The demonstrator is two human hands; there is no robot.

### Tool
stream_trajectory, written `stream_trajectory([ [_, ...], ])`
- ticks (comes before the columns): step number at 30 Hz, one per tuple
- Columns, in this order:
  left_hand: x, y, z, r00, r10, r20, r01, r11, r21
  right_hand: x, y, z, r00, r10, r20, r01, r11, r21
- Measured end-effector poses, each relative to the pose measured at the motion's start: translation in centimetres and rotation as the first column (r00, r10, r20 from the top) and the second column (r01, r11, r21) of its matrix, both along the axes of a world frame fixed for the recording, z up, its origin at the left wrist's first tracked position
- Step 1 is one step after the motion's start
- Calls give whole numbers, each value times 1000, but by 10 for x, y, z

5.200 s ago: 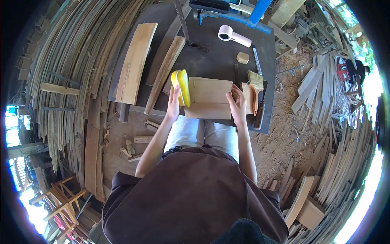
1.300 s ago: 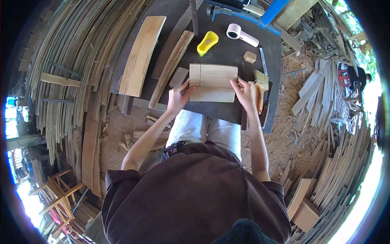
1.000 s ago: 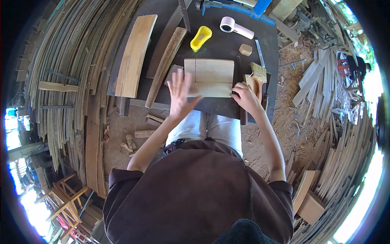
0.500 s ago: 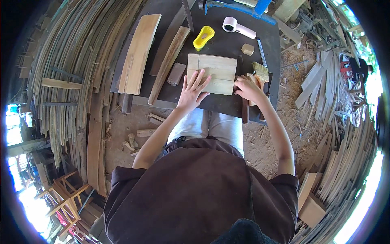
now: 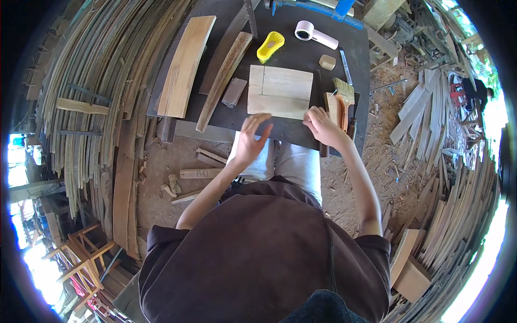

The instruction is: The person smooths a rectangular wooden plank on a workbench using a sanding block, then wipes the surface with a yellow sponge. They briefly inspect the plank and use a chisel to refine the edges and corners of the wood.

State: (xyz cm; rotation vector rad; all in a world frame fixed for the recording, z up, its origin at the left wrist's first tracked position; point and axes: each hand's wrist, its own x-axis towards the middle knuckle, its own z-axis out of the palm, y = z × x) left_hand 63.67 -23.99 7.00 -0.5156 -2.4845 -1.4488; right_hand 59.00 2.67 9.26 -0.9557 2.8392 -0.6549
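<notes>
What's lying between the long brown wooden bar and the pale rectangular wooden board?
In the head view, a small grey-brown wooden block lies between the long brown wooden bar and the pale rectangular wooden board, on the dark tabletop.

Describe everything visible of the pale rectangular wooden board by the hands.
The pale rectangular wooden board looks like bare wood, faintly grained. A seam or line crosses it lengthwise, with a shorter line near the left end. It lies flat on the dark tabletop, near the front edge. The bare right-hand grip is at its near right corner, the bare left-hand grip by its near edge; whether either touches it is unclear.
</notes>
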Motion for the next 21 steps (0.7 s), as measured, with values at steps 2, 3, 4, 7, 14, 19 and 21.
stream_trajectory([
  [2, 6, 14, 9, 992, -85, 88, 71, 986, 152, 9, -18, 5, 945, 2, 327, 120, 928, -353],
  [3, 8, 20, 9, 969, -140, 206, 73, 950, 302, 14, -29, 7, 880, 46, 473, 221, 842, -493],
  [4, 11, 25, 10, 928, -209, 309, 52, 894, 446, 21, -42, 5, 911, 44, 410, 216, 796, -566],
  [7, 11, 29, -3, 856, -287, 431, -90, 737, 670, 38, -71, -21, 897, -73, 435, 374, 649, -662],
  [14, 13, 8, 1, 728, -360, 584, -259, 644, 720, 57, -98, -29, 757, 8, 653, 610, 348, -712],
  [19, 7, 7, 8, 699, -431, 570, -201, 647, 736, 60, -97, -34, 732, 138, 667, 637, 207, -743],
  [21, 5, 5, -1, 763, -308, 567, -263, 654, 710, 61, -98, -30, 731, 136, 668, 642, 196, -742],
])
